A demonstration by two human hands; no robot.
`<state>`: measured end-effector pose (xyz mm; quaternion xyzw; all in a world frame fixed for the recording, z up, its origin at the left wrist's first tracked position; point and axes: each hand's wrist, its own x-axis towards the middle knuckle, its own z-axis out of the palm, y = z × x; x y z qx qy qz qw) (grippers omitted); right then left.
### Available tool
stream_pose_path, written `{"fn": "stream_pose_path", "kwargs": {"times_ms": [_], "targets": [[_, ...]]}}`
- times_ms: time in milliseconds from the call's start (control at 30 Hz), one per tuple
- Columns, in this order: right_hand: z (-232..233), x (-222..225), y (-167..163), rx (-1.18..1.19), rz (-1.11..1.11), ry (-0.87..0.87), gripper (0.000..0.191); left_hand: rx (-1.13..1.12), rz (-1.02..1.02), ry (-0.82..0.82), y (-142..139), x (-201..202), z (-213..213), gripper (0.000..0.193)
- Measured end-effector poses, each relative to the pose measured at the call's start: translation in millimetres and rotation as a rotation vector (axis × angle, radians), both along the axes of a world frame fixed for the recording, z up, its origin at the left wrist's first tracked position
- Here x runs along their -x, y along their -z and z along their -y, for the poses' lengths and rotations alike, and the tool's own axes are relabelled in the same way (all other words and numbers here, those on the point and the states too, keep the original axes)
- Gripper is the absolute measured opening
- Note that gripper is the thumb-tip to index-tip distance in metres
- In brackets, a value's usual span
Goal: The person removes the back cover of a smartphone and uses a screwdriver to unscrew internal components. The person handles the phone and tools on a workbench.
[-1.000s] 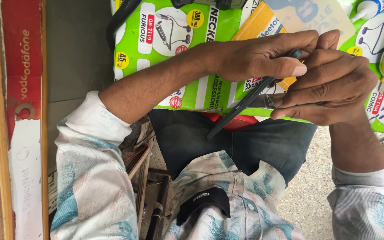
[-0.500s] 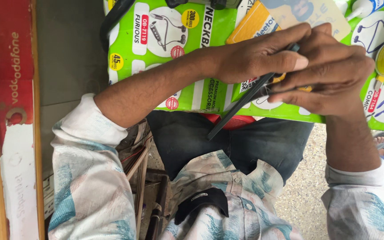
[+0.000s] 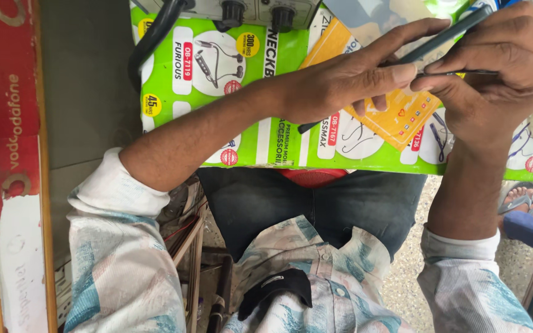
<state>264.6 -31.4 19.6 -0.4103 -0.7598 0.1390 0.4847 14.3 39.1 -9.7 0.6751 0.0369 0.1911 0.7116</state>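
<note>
Nearest the camera sits the person's lap: a pale patterned shirt with rolled white cuffs [image 3: 316, 290], a small black pouch [image 3: 276, 290] lying against it, and dark jeans [image 3: 316, 203] running up to the near edge of the bright green printed cardboard sheet [image 3: 217, 117] that covers the desk. Taking that green sheet as the landmark, the left forearm crosses it from its near left corner, and the left hand [image 3: 347, 83] lies over its middle, fingers closed around a slim dark flat phone-like slab [image 3: 445, 36] that slants above the sheet's far right part, the thumb pressed along its edge. Just right of it, also over the sheet, the right hand [image 3: 495, 74] is pinched shut on a thin dark metal tool [image 3: 464, 73], its tip pointing left to meet the slab close to the left thumb. Under both hands an orange-yellow card packet [image 3: 396, 114] lies flat on the sheet. Beyond the sheet's far edge stands a grey box with black knobs [image 3: 254, 9] and a thick black cable [image 3: 152, 37]; off its right edge a sandalled foot [image 3: 522, 197] rests on the floor. Judging from the grip, the step in hand is working the tool's tip into the slab's edge or seam; the next move likely calls for a steady left hold and light, controlled pressure along that edge, so the tip does not slip toward the thumb.
</note>
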Motion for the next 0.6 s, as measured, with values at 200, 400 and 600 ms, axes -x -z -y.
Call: {"fn": "stream_pose_path", "kwargs": {"times_ms": [200,400,600], "targets": [[-1.0,-1.5,11.2,0.169,-0.134,0.005,0.038,-0.026,0.017,-0.062,4.2,1.1,-0.1,0.068],[-1.1,3.6,13.0,0.116,-0.135,-0.044,0.044,-0.059,0.046,-0.063,4.9,0.6,0.2,0.066],[-1.0,7.8,3.8,0.317,-0.289,-0.093,0.028,-0.054,0.072,-0.048,-2.7,5.9,-1.0,0.064]]}}
